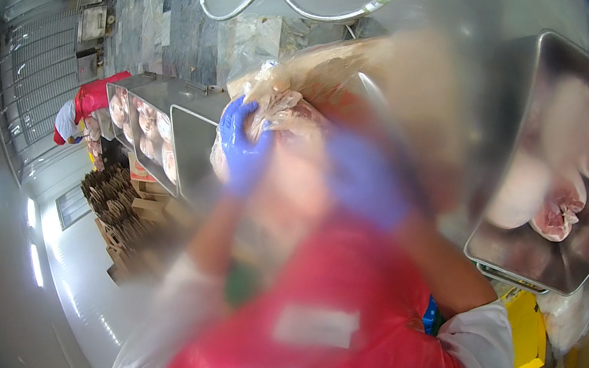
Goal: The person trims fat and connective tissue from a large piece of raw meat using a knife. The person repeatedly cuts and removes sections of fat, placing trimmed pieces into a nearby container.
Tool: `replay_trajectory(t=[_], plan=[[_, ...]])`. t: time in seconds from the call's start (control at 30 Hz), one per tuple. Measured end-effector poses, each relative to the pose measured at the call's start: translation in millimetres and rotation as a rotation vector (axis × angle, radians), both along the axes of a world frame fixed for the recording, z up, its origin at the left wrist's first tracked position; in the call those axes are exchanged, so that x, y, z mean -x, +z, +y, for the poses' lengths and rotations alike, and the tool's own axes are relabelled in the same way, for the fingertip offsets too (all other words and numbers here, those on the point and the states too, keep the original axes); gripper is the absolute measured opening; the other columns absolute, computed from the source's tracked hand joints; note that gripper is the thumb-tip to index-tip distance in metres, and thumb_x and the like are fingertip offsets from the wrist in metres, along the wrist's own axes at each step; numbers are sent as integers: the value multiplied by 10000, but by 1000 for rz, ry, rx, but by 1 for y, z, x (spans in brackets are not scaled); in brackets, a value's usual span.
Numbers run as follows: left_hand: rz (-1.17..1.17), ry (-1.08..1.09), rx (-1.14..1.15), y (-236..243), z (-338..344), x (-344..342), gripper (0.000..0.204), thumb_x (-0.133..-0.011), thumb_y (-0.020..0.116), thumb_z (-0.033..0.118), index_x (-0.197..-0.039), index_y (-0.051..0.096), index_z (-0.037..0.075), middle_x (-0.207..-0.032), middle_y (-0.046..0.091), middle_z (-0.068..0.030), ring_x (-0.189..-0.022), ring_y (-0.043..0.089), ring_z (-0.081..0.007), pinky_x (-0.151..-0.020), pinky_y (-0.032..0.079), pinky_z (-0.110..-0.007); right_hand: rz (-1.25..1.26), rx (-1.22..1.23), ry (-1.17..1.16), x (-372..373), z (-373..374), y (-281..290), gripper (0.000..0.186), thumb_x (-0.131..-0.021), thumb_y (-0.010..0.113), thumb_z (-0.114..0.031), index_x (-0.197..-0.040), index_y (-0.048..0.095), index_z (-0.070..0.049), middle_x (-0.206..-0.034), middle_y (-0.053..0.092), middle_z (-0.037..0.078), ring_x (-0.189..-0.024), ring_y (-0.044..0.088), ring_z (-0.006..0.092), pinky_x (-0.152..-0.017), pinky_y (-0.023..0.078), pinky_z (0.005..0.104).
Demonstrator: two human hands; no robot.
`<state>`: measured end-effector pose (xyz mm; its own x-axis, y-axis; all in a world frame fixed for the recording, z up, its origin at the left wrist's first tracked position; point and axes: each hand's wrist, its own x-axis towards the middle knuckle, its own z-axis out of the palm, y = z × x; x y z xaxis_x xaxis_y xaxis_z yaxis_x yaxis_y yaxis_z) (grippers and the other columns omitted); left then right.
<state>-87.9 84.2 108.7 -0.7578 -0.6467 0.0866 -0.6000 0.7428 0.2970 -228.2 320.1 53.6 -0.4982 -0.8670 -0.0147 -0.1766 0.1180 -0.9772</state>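
Observation:
My left hand, in a blue glove, has its fingers closed on a clear plastic bag with pale pink meat in it. My right hand, also blue-gloved, is smeared at the bag's right side; its fingers are too blurred to tell what they hold. Just beyond both hands is a brown cardboard box with clear plastic over it, partly hidden and blurred. A steel tray to the right holds several pale pieces of meat, one showing a red cut face.
Steel trays stand at left, some holding meat. Beyond them a person in red bends over meat. Flattened cardboard is piled at lower left. Two metal hoops are at the top; a yellow crate is at lower right.

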Motion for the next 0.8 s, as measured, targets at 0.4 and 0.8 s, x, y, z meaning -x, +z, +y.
replay_trajectory(t=[0.4, 0.8], plan=[[7, -18, -223, 0, -27, -10, 524, -837, 755, 236, -1303, 624, 36, -1435, 585, -292, -1377, 535, -449, -1152, 429, -497, 604, -666, -140, -25, 126, -62, 453, -868, 760, -236, -1245, 601, -43, -1093, 611, 177, -1073, 600, 393, -901, 494, 520], [-26, -192, -129, -6, -33, -37, 800, -799, 850, 425, -1432, 539, 47, -1529, 478, -321, -1430, 448, -489, -1193, 359, -541, 285, -657, -329, -21, 134, 9, 359, -868, 675, -239, -1176, 598, -71, -980, 677, 261, -920, 676, 474, -784, 524, 552]])
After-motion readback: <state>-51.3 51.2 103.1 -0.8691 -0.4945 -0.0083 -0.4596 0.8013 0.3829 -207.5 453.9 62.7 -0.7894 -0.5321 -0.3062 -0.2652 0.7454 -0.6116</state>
